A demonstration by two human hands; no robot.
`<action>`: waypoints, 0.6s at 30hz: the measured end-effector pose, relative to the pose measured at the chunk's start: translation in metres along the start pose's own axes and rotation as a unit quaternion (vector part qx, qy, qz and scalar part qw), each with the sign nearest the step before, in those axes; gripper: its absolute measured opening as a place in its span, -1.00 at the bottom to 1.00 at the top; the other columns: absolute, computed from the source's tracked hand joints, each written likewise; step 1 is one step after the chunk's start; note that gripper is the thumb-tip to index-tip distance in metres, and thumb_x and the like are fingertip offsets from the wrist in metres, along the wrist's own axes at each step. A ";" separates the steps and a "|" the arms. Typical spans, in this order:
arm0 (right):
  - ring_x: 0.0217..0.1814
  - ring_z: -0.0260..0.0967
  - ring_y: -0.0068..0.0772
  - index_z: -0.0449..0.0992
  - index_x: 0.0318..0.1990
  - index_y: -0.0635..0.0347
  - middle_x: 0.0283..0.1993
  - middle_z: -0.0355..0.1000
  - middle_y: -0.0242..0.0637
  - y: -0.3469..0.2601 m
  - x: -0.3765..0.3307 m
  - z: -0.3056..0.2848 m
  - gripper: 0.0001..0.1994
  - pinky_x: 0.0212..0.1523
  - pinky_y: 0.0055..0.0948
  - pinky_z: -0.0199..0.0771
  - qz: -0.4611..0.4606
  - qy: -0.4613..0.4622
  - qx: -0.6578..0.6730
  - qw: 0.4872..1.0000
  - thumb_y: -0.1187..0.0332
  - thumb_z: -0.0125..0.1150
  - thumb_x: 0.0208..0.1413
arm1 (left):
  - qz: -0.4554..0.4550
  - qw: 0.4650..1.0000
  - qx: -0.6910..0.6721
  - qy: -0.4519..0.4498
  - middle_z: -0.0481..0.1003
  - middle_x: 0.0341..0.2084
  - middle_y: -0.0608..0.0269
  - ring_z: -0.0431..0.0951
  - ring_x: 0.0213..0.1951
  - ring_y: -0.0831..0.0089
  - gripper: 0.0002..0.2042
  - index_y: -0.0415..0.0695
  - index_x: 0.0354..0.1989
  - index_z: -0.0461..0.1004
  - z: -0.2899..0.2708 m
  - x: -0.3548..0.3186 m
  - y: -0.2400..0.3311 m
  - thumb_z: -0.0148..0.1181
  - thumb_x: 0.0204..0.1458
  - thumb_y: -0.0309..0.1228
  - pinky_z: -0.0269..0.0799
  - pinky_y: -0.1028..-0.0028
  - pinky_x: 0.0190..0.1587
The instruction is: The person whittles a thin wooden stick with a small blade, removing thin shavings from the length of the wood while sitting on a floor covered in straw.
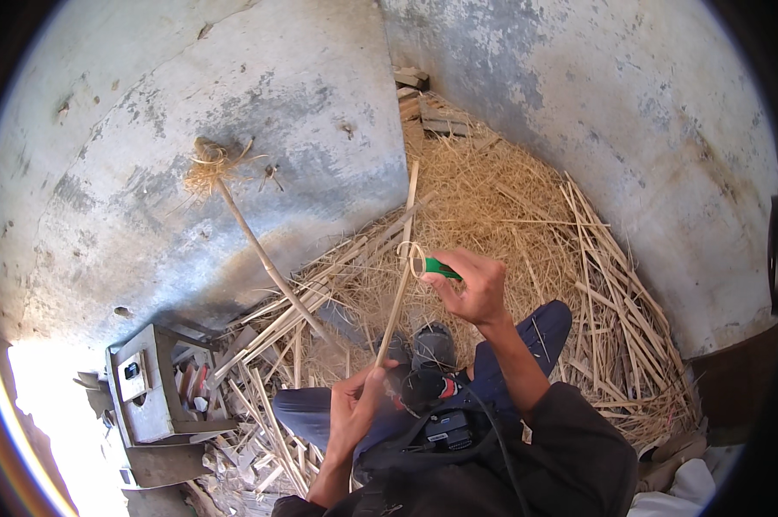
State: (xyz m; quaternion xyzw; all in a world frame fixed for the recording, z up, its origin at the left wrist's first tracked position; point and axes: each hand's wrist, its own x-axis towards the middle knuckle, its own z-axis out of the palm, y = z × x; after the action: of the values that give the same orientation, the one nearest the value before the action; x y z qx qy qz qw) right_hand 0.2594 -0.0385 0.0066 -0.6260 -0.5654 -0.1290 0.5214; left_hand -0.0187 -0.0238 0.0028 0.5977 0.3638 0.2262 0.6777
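Note:
My left hand [354, 409] is closed around the near end of a long, pale wooden strip [395, 314], which looks like split bamboo. The strip slants up and away from me past my feet. My right hand [475, 284] grips a green-handled tool [441, 268] against the strip, about midway along it. A thin curled shaving [412, 250] loops up where tool and strip meet. The tool's blade is hidden by the curl and my fingers, so its exact kind does not show.
Loose straw-like shavings [492, 194] heap up ahead, in the corner between two worn walls. Split strips [630, 323] pile along the right, with more at the left. A pole [255, 246] topped with fibres leans on the left wall, near a wooden box [152, 383].

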 end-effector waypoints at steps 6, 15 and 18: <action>-0.61 0.40 -0.42 0.72 -0.16 0.22 -0.54 0.52 -0.26 0.067 0.006 -0.008 -0.65 -0.56 -0.39 0.31 0.219 0.080 -0.046 0.971 0.06 0.35 0.32 | -0.048 0.998 -0.002 -0.031 0.29 -0.60 0.68 0.14 -0.52 0.83 -0.67 -0.28 0.07 0.68 -0.008 -0.021 -0.008 0.11 0.46 -0.28 0.00 0.61 -0.46; -0.54 0.25 -0.54 0.66 -0.07 0.31 -0.53 0.42 -0.34 0.053 0.001 -0.032 -0.58 -0.49 -0.43 0.18 0.212 -0.020 0.003 0.977 0.03 0.26 0.39 | -0.037 0.999 -0.018 0.012 0.59 -0.37 0.42 0.36 -0.49 0.76 -0.66 -0.29 0.24 0.59 -0.010 -0.007 0.000 0.20 0.41 -0.35 0.27 0.62 -0.44; -0.49 0.41 -0.46 0.65 -0.08 0.29 -0.42 0.53 -0.27 0.025 -0.012 -0.023 -0.61 -0.46 -0.37 0.33 0.190 -0.037 0.063 0.979 0.05 0.30 0.36 | -0.021 0.999 -0.017 0.024 0.61 -0.34 0.39 0.47 -0.41 0.72 -0.64 -0.31 0.26 0.56 0.000 0.006 0.021 0.23 0.39 -0.40 0.41 0.60 -0.33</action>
State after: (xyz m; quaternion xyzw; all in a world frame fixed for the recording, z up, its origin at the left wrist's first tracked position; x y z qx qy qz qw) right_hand 0.2857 -0.0591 -0.0056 -0.6919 -0.4625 0.0318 0.5535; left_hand -0.0124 -0.0154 0.0217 0.5725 0.3884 0.2326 0.6836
